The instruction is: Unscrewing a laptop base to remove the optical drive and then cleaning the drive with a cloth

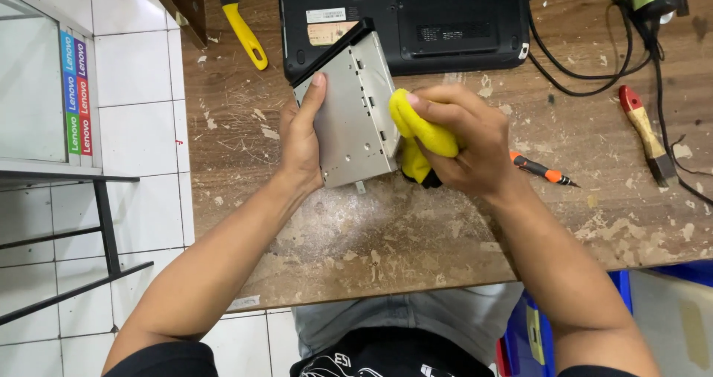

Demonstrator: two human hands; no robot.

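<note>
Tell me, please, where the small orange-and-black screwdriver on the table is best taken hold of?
Probably by its black shaft end, from the right: the screwdriver lies flat on the table, and its orange handle end is tucked beside the right hand, while the tip end lies free.

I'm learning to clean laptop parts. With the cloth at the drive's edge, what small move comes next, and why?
Probably draw the yellow cloth in the right hand across the silver drive's flat face: the cloth sits only at its right edge, while the left hand steadies it.

Drive (350, 117) before laptop (405, 20), screwdriver (542, 170) right.
</note>
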